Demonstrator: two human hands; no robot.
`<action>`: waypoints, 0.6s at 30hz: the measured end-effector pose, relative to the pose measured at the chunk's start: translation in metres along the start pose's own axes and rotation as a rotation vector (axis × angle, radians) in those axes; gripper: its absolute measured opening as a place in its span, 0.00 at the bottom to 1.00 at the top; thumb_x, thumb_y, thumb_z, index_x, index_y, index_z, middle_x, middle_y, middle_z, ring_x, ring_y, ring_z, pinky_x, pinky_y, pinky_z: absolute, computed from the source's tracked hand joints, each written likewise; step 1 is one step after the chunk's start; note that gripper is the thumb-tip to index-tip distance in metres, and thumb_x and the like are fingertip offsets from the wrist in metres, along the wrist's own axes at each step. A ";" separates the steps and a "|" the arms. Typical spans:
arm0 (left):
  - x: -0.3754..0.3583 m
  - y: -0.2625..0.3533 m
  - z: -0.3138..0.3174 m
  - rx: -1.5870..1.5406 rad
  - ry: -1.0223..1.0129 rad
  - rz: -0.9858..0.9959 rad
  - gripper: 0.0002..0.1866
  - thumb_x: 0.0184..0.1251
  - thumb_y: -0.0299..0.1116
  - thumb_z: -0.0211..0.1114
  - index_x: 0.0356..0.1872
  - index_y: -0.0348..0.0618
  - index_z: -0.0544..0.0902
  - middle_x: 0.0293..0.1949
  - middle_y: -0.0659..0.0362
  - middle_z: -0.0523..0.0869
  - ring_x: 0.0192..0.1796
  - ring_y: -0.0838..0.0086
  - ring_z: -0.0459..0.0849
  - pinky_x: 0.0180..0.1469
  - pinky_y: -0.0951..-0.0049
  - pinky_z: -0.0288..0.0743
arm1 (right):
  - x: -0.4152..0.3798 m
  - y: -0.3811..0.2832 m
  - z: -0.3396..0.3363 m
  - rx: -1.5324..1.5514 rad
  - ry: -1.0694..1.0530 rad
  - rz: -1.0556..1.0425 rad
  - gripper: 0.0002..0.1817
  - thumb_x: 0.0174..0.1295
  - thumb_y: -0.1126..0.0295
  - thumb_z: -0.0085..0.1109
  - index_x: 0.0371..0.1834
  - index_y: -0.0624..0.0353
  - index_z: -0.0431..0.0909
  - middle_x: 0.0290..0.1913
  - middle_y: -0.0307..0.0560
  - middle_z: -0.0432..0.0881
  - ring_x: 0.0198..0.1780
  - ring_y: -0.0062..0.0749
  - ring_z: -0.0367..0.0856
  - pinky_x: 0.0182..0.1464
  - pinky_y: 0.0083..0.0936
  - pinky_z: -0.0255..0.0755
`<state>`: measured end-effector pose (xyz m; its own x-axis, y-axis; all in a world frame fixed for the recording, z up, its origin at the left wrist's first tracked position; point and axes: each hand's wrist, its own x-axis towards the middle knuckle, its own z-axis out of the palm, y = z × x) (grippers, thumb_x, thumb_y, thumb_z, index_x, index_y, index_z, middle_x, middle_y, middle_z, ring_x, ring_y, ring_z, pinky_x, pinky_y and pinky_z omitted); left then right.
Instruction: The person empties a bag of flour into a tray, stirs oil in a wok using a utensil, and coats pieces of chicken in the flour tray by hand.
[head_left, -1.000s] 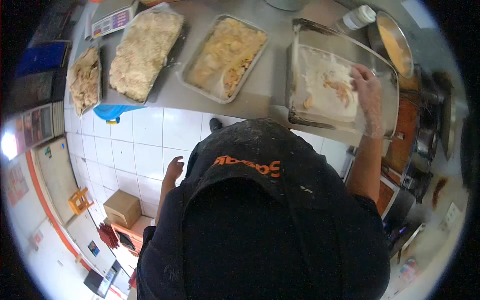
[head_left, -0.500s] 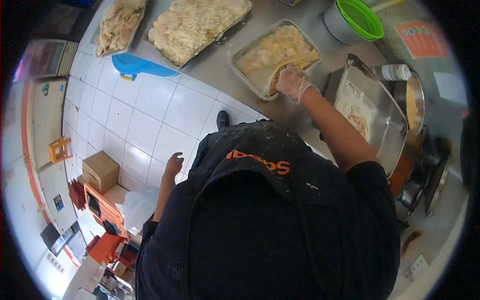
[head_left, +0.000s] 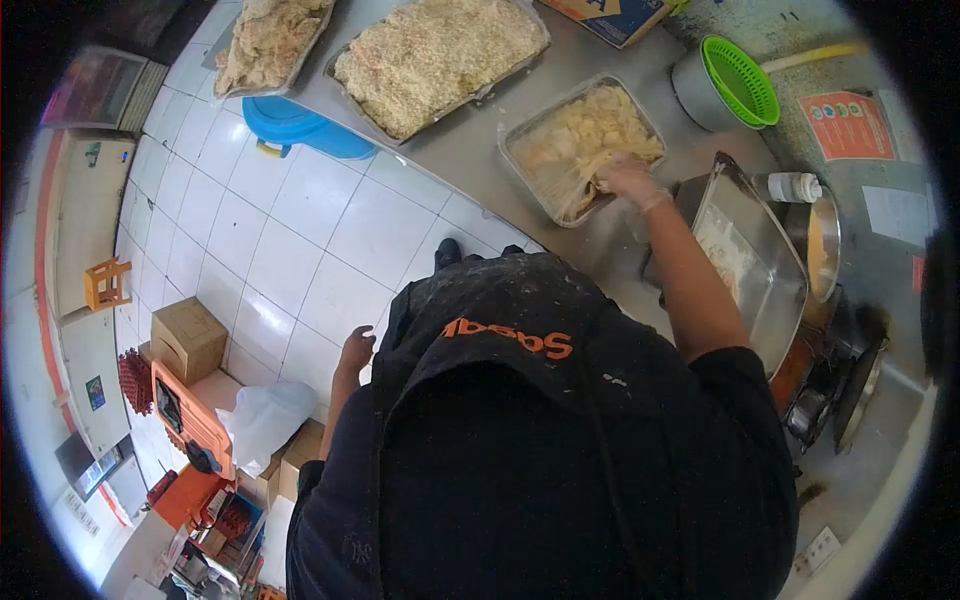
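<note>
My right hand (head_left: pixel 628 181), in a clear plastic glove, reaches into the clear plastic tub (head_left: pixel 548 206) on the steel counter. Its fingers are closed around a piece at the tub's right side; the fingertips are partly hidden. Pale yellow pieces that look like raw chicken (head_left: pixel 598 120) lie in the tub in milky liquid. My left hand (head_left: pixel 358 347) hangs bare beside my apron (head_left: pixel 510 300) over the floor, fingers loosely apart and holding nothing. Right of the tub stands a deep steel pan (head_left: pixel 790 290) with white flour (head_left: pixel 722 240) in it.
Two trays of flour-coated pieces (head_left: pixel 440 60) (head_left: pixel 270 45) stand along the counter. Behind the tub are a cardboard box (head_left: pixel 610 18) and a grey pot (head_left: pixel 697 95) with a green basket (head_left: pixel 740 82). A white bottle (head_left: pixel 795 187) stands near the wall; a blue tub (head_left: pixel 305 130) is on the floor.
My right hand has moved slightly away from the tub's near edge, further in among the pieces. The view has shifted, bringing the cardboard box more into sight. My left hand still hangs empty.
</note>
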<state>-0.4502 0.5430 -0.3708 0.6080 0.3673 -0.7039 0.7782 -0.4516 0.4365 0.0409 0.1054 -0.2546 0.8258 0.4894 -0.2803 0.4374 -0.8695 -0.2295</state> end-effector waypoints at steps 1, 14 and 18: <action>0.004 -0.008 0.001 -0.001 -0.003 -0.002 0.18 0.59 0.34 0.58 0.51 0.42 0.76 0.33 0.47 0.83 0.30 0.63 0.83 0.35 0.65 0.77 | -0.005 0.010 -0.003 0.432 -0.079 0.148 0.11 0.51 0.64 0.56 0.28 0.61 0.79 0.27 0.48 0.81 0.28 0.38 0.80 0.30 0.32 0.72; 0.055 -0.056 -0.035 -0.265 -0.201 0.023 0.17 0.58 0.34 0.60 0.50 0.43 0.78 0.28 0.50 0.83 0.29 0.67 0.82 0.34 0.68 0.76 | -0.041 -0.048 -0.057 1.677 0.046 0.613 0.09 0.57 0.68 0.48 0.38 0.58 0.75 0.29 0.39 0.77 0.24 0.21 0.72 0.19 0.15 0.63; 0.089 -0.036 -0.054 0.072 -0.132 0.162 0.18 0.58 0.33 0.60 0.50 0.42 0.78 0.29 0.50 0.83 0.28 0.68 0.82 0.34 0.67 0.76 | -0.057 -0.063 -0.078 1.994 0.107 0.496 0.10 0.58 0.68 0.48 0.39 0.59 0.75 0.32 0.40 0.78 0.25 0.22 0.73 0.19 0.16 0.64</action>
<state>-0.4151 0.6358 -0.4189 0.6945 0.1783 -0.6971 0.6561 -0.5545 0.5118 -0.0060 0.1274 -0.1518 0.7720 0.2159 -0.5979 -0.6292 0.3934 -0.6704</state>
